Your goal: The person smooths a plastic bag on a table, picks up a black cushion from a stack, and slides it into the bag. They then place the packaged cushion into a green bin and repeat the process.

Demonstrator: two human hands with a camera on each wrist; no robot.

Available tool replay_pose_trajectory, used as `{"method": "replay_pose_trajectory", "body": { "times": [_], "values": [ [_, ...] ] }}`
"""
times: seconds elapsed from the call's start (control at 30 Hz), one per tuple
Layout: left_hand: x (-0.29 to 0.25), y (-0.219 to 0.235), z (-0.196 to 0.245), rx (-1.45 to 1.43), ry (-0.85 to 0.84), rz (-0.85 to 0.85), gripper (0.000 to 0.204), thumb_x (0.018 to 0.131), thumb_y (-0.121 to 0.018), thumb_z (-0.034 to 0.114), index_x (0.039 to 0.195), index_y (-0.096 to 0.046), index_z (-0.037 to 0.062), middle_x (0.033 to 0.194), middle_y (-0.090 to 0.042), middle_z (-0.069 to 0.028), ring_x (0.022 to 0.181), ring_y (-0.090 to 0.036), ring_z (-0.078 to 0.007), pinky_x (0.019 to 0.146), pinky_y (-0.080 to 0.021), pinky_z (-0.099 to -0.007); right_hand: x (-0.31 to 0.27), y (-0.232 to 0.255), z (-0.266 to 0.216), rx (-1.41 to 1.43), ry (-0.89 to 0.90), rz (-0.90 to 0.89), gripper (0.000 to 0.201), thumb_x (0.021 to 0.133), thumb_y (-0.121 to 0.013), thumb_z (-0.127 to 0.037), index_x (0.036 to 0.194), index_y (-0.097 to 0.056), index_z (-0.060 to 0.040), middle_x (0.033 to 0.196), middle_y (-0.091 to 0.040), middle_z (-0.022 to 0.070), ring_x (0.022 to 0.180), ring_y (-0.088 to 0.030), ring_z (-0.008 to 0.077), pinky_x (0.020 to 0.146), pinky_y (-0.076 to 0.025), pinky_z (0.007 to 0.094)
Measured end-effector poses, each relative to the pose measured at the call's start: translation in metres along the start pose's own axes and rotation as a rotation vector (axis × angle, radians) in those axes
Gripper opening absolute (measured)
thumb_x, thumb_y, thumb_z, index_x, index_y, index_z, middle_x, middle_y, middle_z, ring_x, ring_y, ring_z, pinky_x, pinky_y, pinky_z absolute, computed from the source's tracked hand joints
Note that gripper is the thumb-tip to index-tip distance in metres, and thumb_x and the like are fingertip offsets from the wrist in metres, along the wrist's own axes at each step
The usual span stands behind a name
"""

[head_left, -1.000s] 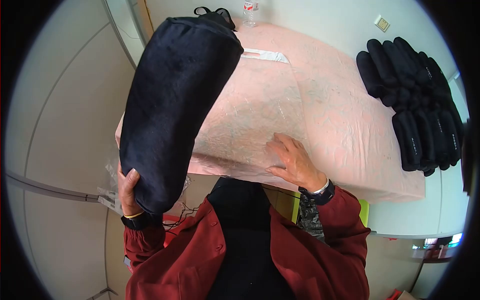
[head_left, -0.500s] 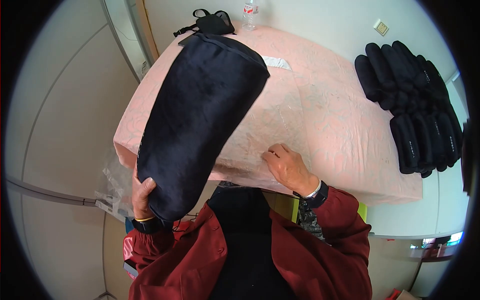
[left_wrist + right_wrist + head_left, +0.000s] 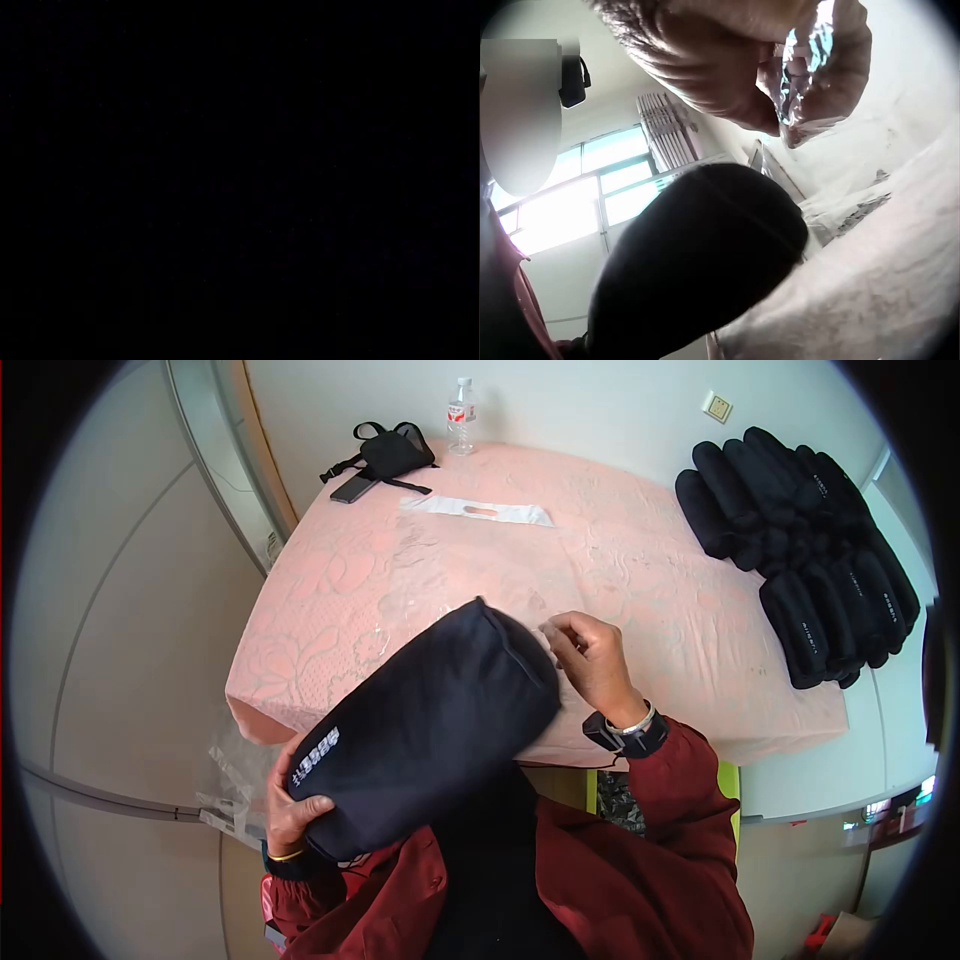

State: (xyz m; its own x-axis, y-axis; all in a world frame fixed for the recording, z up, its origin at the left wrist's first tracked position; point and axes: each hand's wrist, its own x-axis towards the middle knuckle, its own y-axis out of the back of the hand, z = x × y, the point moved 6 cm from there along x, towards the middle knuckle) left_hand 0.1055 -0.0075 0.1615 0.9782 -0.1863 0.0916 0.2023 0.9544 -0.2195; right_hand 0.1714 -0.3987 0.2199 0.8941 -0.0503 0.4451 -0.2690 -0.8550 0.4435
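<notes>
Head view: left hand (image 3: 293, 807) grips the near end of a black rolled bundle (image 3: 425, 725), fingers curled round its bottom edge next to the white lettering. The bundle lies tilted, near end off the desk (image 3: 330, 590) against the person's chest, far end over the desk's front edge. I can't tell if that far end touches the desk or hovers.

Right hand (image 3: 592, 660) is just beside the bundle's far end, on the right. Fingers (image 3: 560, 635) are curled and pinch a clear plastic film (image 3: 470, 575) that lies spread over the pink cloth. Right wrist view confirms it: crumpled clear film (image 3: 802, 82) is caught between thumb and fingertips of the right hand (image 3: 742, 60), and the dark round end of the bundle (image 3: 697, 262) sits right below, close to the film's edge.

Left wrist view is fully black, nothing readable there, so the left grip comes from the head view only.

Rest of the desk:
- white plastic bag with a cut-out handle (image 3: 478, 511), flat, far side, well apart from the hands
- black strap pouch (image 3: 385, 452) at the far left corner, with a dark flat phone-like thing (image 3: 353, 488) touching it
- water bottle (image 3: 460, 417) upright at the far edge, near the pouch
- stack of black rolls (image 3: 800, 540) piled at the right end, same look as the one in hand

More clear plastic (image 3: 235, 765) hangs below the desk's left front corner, near the left hand.
</notes>
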Motion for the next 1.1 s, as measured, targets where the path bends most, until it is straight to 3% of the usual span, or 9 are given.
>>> {"method": "replay_pose_trajectory", "body": {
  "times": [0.03,0.13,0.17,0.47,0.57,0.8,1.1],
  "values": [
    [-0.002,0.0,-0.001,-0.02,0.046,0.044,0.085,0.064,-0.091,0.015,0.137,-0.05,-0.0036,0.127,-0.063,-0.0111,0.115,-0.061,-0.0217,0.102,-0.046,-0.0337,-0.001,-0.001,0.001,0.005,0.006,0.002,0.004,0.088,-0.067,-0.001,0.088,-0.064,0.0022,0.07,-0.064,0.0127,0.058,-0.056,0.0172,0.056,-0.045,0.0304],
    [-0.011,0.007,0.003,0.067,0.035,0.072,0.081,0.067,-0.089,0.011,0.137,-0.05,-0.0035,0.126,-0.063,-0.0114,0.116,-0.06,-0.022,0.102,-0.046,-0.034,-0.007,-0.008,0.002,-0.018,0.124,-0.007,0.005,0.092,-0.066,-0.003,0.094,-0.066,0.0021,0.073,-0.066,0.0037,0.062,-0.055,0.0037,0.055,-0.044,0.0219],
    [-0.013,0.009,0.004,0.107,0.032,0.085,0.079,0.068,-0.088,0.009,0.137,-0.05,-0.0034,0.126,-0.063,-0.0116,0.116,-0.06,-0.0221,0.102,-0.046,-0.0341,-0.008,-0.009,0.002,-0.016,0.124,0.005,0.005,0.092,-0.066,-0.003,0.094,-0.066,0.0021,0.073,-0.066,0.0037,0.062,-0.055,0.0037,0.055,-0.044,0.0219],
    [-0.019,-0.024,0.023,0.337,-0.014,-0.01,0.075,0.072,-0.084,0.008,0.137,-0.05,-0.0045,0.124,-0.064,-0.0146,0.114,-0.062,-0.0244,0.102,-0.047,-0.0368,-0.004,-0.015,-0.022,0.071,0.177,0.064,0.008,0.089,-0.067,0.001,0.097,-0.065,0.0019,0.075,-0.067,0.0055,0.063,-0.057,0.0059,0.056,-0.045,0.0227],
    [-0.019,-0.027,0.024,0.1,-0.044,0.079,0.07,0.077,-0.079,0.004,0.14,-0.048,-0.0031,0.126,-0.062,-0.014,0.116,-0.06,-0.0227,0.103,-0.045,-0.0346,-0.013,-0.015,-0.034,0.074,0.21,0.075,0.008,0.089,-0.067,0.001,0.097,-0.065,0.0019,0.076,-0.068,0.0066,0.063,-0.059,0.0073,0.056,-0.046,0.0233],
    [-0.006,-0.066,0.012,0.036,0.006,0.022,0.063,0.084,-0.069,0.0,0.142,-0.044,-0.0027,0.131,-0.058,-0.0147,0.119,-0.057,-0.0224,0.103,-0.044,-0.0327,-0.02,-0.03,-0.061,0.131,0.349,0.061,0.008,0.088,-0.068,0.0,0.095,-0.064,0.0008,0.077,-0.066,0.0092,0.063,-0.063,0.0153,0.056,-0.048,0.0269],
    [0.028,-0.123,-0.005,-0.015,0.037,-0.023,0.063,0.089,-0.062,-0.001,0.147,-0.038,0.0001,0.133,-0.054,-0.0119,0.119,-0.054,-0.0186,0.101,-0.045,-0.0303,-0.037,-0.038,-0.088,0.267,0.345,0.031,0.009,0.089,-0.068,-0.001,0.096,-0.063,0.0002,0.077,-0.064,0.011,0.066,-0.065,0.0191,0.058,-0.049,0.0296]
  ]
}}
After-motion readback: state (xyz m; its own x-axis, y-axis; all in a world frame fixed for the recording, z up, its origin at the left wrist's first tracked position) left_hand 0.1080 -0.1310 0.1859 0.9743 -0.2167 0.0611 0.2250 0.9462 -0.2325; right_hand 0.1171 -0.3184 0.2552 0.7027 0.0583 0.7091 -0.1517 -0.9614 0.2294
